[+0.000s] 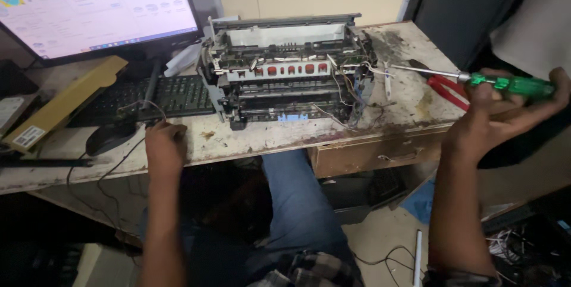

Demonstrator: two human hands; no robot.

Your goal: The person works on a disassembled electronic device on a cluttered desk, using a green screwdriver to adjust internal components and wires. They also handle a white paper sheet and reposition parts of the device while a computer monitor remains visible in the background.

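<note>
A stripped-down printer [285, 82] with its covers off and loose wires hanging out stands on the worn desk [410, 93]. My right hand [505, 111] holds a screwdriver with a clear green handle [511, 85] off the desk's right edge, its metal shaft pointing left toward the printer. My left hand [165, 144] rests fingers-down on the desk's front edge, left of the printer and beside a black mouse [110, 138]; nothing shows in it.
A lit monitor [95, 7] and black keyboard [160, 96] sit at the back left, with a long yellow box [62, 105] lying across them. Red-handled pliers [446, 88] lie right of the printer. A drawer [386, 153] hangs under the desk. My legs are below.
</note>
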